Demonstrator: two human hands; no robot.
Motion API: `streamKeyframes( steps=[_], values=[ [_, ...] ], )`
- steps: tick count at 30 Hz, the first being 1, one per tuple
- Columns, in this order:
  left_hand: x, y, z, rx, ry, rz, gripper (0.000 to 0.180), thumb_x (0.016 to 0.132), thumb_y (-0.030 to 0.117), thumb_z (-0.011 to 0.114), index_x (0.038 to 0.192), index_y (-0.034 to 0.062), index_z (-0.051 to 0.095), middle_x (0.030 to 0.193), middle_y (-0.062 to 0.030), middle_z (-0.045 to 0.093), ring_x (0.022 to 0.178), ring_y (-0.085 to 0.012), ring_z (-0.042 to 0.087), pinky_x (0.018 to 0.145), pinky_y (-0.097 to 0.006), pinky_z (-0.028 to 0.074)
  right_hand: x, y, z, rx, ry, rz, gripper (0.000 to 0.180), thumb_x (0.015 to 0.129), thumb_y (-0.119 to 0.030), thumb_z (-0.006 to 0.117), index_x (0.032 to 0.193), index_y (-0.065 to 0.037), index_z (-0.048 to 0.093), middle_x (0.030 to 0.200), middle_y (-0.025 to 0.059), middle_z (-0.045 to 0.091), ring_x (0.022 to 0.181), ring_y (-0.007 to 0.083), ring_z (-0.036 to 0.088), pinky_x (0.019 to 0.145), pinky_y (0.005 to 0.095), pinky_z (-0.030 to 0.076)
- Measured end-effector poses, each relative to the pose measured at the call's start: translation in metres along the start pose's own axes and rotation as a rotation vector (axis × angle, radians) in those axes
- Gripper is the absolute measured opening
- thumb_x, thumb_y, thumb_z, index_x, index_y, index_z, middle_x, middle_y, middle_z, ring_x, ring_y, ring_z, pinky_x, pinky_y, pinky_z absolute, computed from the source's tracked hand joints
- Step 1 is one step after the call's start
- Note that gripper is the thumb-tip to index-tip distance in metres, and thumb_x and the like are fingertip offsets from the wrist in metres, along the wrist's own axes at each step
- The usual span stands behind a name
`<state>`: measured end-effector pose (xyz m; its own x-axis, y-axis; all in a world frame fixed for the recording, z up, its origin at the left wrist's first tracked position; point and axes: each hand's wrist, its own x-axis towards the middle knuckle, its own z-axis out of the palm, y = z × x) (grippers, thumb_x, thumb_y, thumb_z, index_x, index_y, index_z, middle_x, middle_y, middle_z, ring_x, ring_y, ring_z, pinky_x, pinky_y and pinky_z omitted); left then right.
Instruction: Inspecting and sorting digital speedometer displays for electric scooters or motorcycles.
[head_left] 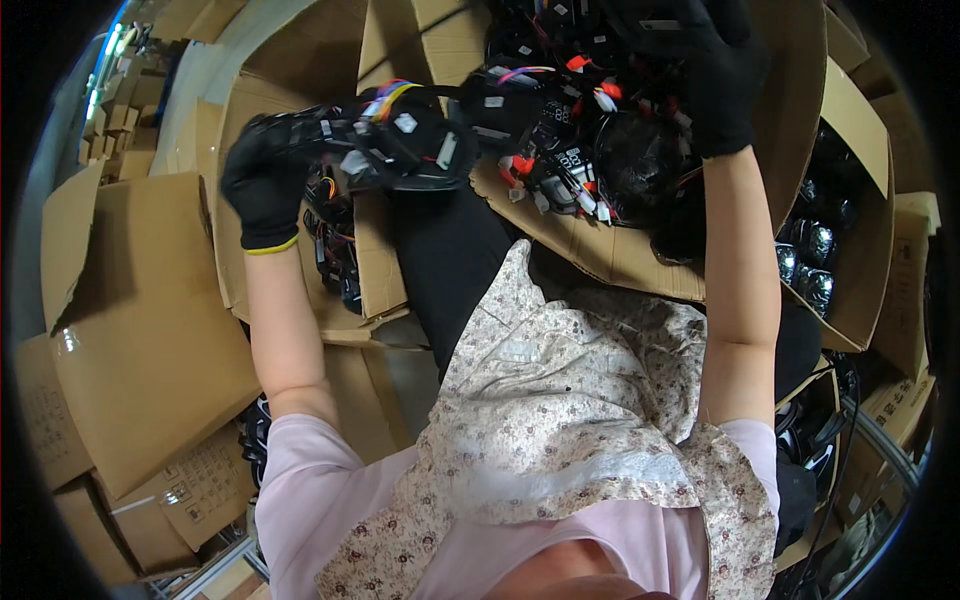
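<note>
Left hand (265, 185), black-gloved, grips a black round lamp assembly with coloured wire leads (385, 140) clear above the side carton (375, 260), while right hand (715, 85), fingers curled, digs into the tangled pile of like parts (590, 150) inside the open cardboard box (800, 120), grasp unclear.

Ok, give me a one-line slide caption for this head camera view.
Gloved left hand lifts a black wired part while the gloved right hand reaches into a cardboard box of similar parts.

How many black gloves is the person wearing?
2: one on the left hand gripping a black wired part, one on the right hand reaching into the cardboard box.
</note>
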<state>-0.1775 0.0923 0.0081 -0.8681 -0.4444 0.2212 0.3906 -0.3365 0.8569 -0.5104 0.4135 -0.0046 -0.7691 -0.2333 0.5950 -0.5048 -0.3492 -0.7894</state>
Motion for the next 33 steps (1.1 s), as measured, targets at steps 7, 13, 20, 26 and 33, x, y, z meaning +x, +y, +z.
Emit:
streamKeyframes(
  steps=[7, 13, 20, 26, 33],
  values=[
    [-0.022, 0.004, -0.059, 1.075, 0.165, 0.118, 0.025, 0.102, 0.010, 0.048, 0.115, 0.0034, 0.068, 0.106, -0.0132, 0.070, 0.100, -0.0234, 0.066, 0.092, -0.041, 0.053, -0.036, -0.010, -0.004, 0.022, -0.115, 0.063, 0.037, 0.093, -0.011, 0.066, 0.129, -0.001, 0.062, 0.121, 0.0089, 0.069, 0.106, 0.0181, 0.065, 0.089, 0.0315, 0.051],
    [-0.001, -0.006, 0.007, 1.334, 0.184, -0.268, 0.032, 0.094, 0.026, 0.062, 0.115, 0.0025, 0.068, 0.107, -0.0172, 0.070, 0.100, -0.0323, 0.067, 0.090, -0.039, 0.051, -0.089, -0.023, -0.014, 0.155, -0.133, 0.362, 0.046, 0.092, -0.018, 0.066, 0.134, -0.001, 0.059, 0.124, 0.0071, 0.066, 0.106, 0.0132, 0.061, 0.092, 0.0287, 0.048],
    [-0.035, -0.030, 0.079, 1.708, -0.609, 0.591, 0.041, 0.078, 0.015, 0.073, 0.117, 0.0062, 0.066, 0.117, -0.0145, 0.065, 0.113, -0.0310, 0.060, 0.099, -0.045, 0.046, -0.133, -0.008, -0.034, 0.192, -0.210, 0.617, 0.044, 0.094, -0.017, 0.064, 0.134, -0.002, 0.058, 0.122, 0.0064, 0.066, 0.106, 0.0140, 0.061, 0.093, 0.0291, 0.048],
    [-0.009, -0.086, 0.108, 2.017, -0.571, 0.582, 0.048, 0.076, 0.019, 0.071, 0.122, 0.0099, 0.064, 0.123, -0.0098, 0.066, 0.118, -0.0316, 0.059, 0.111, -0.052, 0.032, -0.133, -0.023, -0.032, 0.336, -0.084, 0.622, 0.042, 0.097, -0.020, 0.062, 0.135, -0.003, 0.057, 0.123, 0.0066, 0.066, 0.109, 0.0143, 0.062, 0.093, 0.0298, 0.049],
    [0.028, -0.057, 0.066, 2.197, -0.648, 0.235, 0.042, 0.078, 0.030, 0.075, 0.114, 0.0097, 0.070, 0.103, -0.0084, 0.073, 0.105, -0.0213, 0.065, 0.107, -0.047, 0.037, -0.122, -0.032, -0.019, 0.391, -0.038, 0.567, 0.040, 0.099, -0.021, 0.061, 0.135, -0.004, 0.058, 0.122, 0.0076, 0.066, 0.107, 0.0153, 0.064, 0.092, 0.0300, 0.051]
  ],
)
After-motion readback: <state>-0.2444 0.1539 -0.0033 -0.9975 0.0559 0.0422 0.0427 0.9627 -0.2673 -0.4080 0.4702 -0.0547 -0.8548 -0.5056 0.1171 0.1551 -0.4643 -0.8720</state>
